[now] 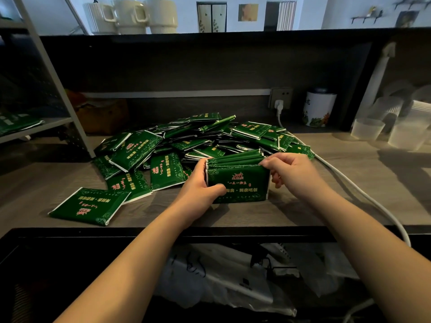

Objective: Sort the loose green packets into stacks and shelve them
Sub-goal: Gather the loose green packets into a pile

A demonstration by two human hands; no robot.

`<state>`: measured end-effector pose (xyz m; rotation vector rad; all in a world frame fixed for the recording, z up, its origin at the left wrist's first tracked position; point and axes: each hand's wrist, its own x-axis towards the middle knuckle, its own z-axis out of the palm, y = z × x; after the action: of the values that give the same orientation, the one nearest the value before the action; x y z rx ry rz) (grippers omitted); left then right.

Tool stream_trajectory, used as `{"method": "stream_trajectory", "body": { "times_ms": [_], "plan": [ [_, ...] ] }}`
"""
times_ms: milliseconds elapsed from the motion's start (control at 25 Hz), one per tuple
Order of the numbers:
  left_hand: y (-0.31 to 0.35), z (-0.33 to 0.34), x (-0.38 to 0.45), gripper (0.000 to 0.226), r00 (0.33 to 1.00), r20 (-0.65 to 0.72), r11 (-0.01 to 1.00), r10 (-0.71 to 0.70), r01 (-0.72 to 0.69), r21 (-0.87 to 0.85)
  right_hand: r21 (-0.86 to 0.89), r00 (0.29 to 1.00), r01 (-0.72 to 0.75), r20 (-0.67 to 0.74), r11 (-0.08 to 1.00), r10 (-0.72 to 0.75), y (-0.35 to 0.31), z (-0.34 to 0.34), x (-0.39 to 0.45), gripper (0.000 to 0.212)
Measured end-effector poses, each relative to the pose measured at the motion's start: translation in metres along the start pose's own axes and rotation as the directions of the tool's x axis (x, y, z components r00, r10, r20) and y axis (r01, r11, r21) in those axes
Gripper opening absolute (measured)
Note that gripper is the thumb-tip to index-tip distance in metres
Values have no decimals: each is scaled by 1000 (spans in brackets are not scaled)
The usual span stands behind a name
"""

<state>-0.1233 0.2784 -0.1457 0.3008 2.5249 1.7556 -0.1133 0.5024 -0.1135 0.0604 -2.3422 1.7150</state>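
A stack of green packets (240, 180) stands on edge on the wooden counter (256, 213), its printed face turned toward me. My left hand (200, 185) grips the stack's left end, thumb across the front. My right hand (291, 171) pinches its top right corner. Behind the stack lies a loose pile of green packets (182, 141), several overlapping at odd angles. One single packet (89, 206) lies apart near the front left. More green packets (16, 123) rest on the white rack shelf at the far left.
A white cable (363, 194) runs from the wall socket (279, 100) across the counter's right side. A white canister (318, 109) and clear plastic cups (368, 129) stand at the back right. The rack's white post (67, 106) rises at left. Mugs (130, 16) sit on the shelf above.
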Motion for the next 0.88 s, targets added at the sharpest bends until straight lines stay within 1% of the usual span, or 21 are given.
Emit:
{"method": "stream_trajectory", "body": {
  "times_ms": [120,240,320,400,480,520,600,640,680,720,760,840,880],
  "plan": [
    [-2,1,1,68,1000,2,1000,3,-3,-9,62,997,-63,43,996,60,0,-2,3,19],
    [-3,0,1,63,1000,1,1000,-14,14,-22,124,998,-64,7,990,63,0,0,5,23],
    [-2,0,1,60,1000,2,999,-27,27,-36,147,998,3,-65,989,7,-1,1,5,25],
    [0,0,1,66,999,-5,998,-48,48,-37,131,985,97,-152,987,-77,-1,-1,5,23],
    [4,1,0,79,998,-12,998,-57,57,-3,46,967,169,-200,984,-157,1,-4,2,20],
    [4,1,0,80,998,-18,998,-60,61,13,-3,962,189,-201,982,-186,3,-5,0,18],
    [5,1,-1,74,998,-28,998,-63,63,-1,-25,966,196,-168,980,-197,4,-8,-5,11],
    [6,1,-2,75,998,-29,998,-62,62,-5,-27,971,193,-137,981,-195,5,-10,-8,5],
    [6,1,-2,79,997,-29,998,-66,66,-2,-58,972,201,-112,978,-206,4,-13,-9,9],
    [6,1,-2,81,997,-32,997,-72,72,4,-118,971,216,-79,969,-226,1,-16,-9,17],
    [6,1,-2,80,996,-39,997,-76,77,5,-169,968,239,-32,956,-247,-2,-18,-7,21],
    [6,1,-1,79,996,-42,996,-85,85,8,-206,959,284,87,936,-272,-14,-16,-1,15],
    [6,1,-2,78,995,-40,996,-90,91,15,-189,954,297,113,936,-279,-19,-13,1,11]
  ]
}}
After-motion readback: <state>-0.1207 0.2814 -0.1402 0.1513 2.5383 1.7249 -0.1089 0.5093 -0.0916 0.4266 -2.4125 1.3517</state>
